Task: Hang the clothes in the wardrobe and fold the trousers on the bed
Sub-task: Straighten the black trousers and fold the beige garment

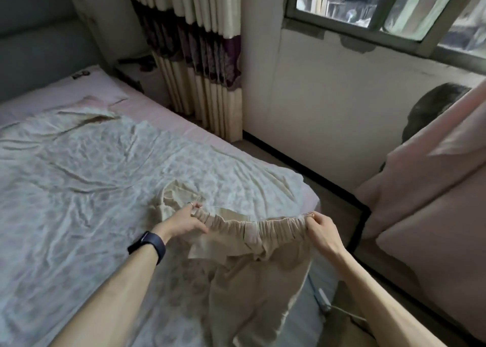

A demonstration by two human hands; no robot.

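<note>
The bed (163, 115) fills the left half of the view, its pink mattress edge running diagonally from the headboard down to a rounded corner near the middle. A crumpled floral cover (92, 167) lies over most of it, stopping just short of that edge and hanging slightly past the corner. On the right stands a large piece of furniture draped in pink cloth (434, 202), with a window (394, 17) set in the wall above and a striped curtain (200, 57) hanging beside the bed's far side. Between bed and pink furniture runs a narrow strip of floor (263, 149), widest near the wall. The beige trousers (252, 275) are held above the bed's near corner, the legs dropping toward the viewer over the cover and past the bed's edge. Their gathered waistband (252, 227) is stretched level between the hands: the left hand (184, 221) pinches one end, the right hand (322, 231) pinches the other, arms well apart. Beige cloth is bunched on the cover just beyond the left hand; whether it belongs to the trousers is unclear. A dark wristband (147, 245) circles the left wrist, and a ring (191, 204) shows on a left finger.
</note>
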